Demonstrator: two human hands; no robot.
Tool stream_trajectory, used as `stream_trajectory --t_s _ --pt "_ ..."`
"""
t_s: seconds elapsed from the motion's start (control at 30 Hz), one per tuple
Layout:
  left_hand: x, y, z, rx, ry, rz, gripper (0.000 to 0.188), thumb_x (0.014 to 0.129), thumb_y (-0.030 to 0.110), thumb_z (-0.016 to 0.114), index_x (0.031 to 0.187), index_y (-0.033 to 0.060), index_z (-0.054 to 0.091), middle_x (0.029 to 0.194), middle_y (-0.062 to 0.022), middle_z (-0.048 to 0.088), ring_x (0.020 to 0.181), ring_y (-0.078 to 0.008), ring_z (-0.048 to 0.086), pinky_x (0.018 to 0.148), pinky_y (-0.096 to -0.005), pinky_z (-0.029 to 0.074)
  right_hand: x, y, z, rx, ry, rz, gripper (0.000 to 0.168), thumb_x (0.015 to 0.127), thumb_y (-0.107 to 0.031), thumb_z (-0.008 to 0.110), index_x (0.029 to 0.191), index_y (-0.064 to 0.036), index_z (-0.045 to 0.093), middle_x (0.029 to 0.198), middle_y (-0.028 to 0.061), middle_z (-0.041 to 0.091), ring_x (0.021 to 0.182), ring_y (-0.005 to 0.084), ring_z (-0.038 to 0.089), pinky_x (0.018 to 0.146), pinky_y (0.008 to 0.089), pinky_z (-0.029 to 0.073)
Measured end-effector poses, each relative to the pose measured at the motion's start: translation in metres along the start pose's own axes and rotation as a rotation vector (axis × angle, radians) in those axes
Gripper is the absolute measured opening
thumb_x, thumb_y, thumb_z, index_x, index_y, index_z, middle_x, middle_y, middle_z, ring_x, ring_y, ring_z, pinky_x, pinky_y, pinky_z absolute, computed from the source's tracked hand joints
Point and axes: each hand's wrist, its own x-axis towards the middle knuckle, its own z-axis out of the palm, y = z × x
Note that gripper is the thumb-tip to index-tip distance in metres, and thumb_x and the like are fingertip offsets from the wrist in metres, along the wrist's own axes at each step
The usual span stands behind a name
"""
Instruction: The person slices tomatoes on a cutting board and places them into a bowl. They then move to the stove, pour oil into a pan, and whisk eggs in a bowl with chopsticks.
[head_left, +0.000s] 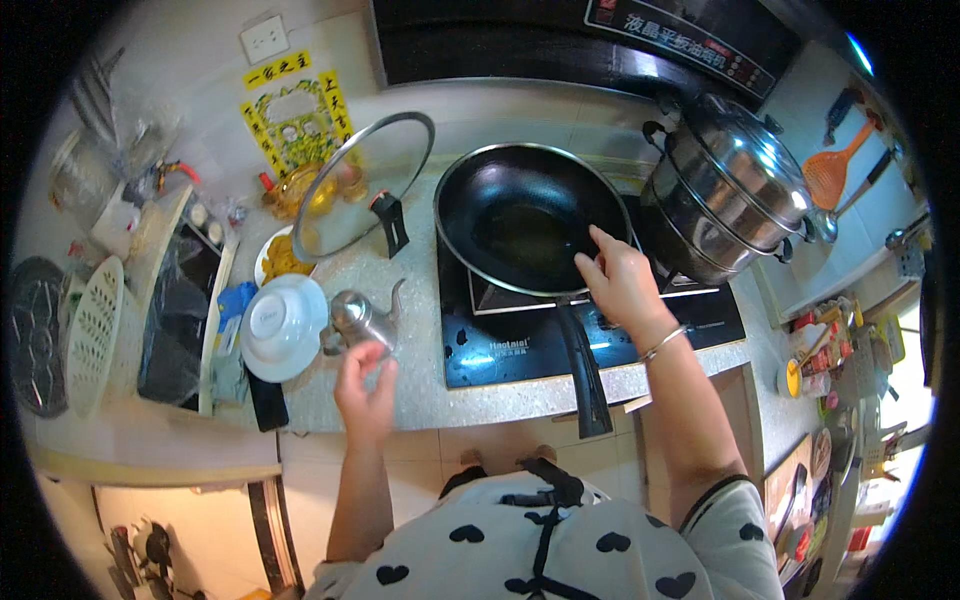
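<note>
A black wok (525, 217) with a little liquid in its bottom sits on the gas stove (487, 352), its handle pointing towards me. My right hand (615, 277) is over the wok's near right rim, thumb and forefinger apart, holding nothing. My left hand (365, 390) is raised beside a small metal pot with a spout (361, 319); its fingers are curled and slightly blurred, and I see nothing between them. Left of that pot lies an upturned white bowl (283, 328), partly in front of a plate of yellow food (281, 257). A glass lid (360, 191) stands on edge behind them.
A stacked metal steamer (720, 195) stands on the right of the stove. An orange slotted spatula (832, 172) hangs on the right wall. A white perforated basket (95, 337) and a dark-fronted rack (180, 315) are at the left. A range hood (517, 45) hangs above.
</note>
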Motion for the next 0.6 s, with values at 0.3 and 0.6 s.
stream_trajectory --t_s 0.3,0.6 --pt "-0.026 0.004 0.02 -0.162 -0.296 -0.068 0.014 0.081 0.002 0.064 0.095 -0.0009 0.06 0.095 -0.0084 0.063 0.09 -0.016 0.059 0.083 -0.0291 0.046 -0.067 0.0 -0.018 0.235 0.089 0.456 0.025 0.087 -0.016 0.064 0.108 -0.002 0.066 0.08 0.0126 0.065 0.065 0.015 0.058 0.062 0.0274 0.048" --pt "-0.067 0.021 0.046 -0.082 -0.514 -0.048 0.02 0.082 -0.003 0.061 0.065 -0.0022 0.052 0.081 -0.0078 0.061 0.069 -0.0111 0.05 0.061 -0.0247 0.039 -0.173 -0.008 -0.09 0.174 0.13 0.664 0.016 0.086 -0.016 0.065 0.093 -0.002 0.068 0.07 0.0087 0.061 0.06 0.0172 0.056 0.06 0.0302 0.048"
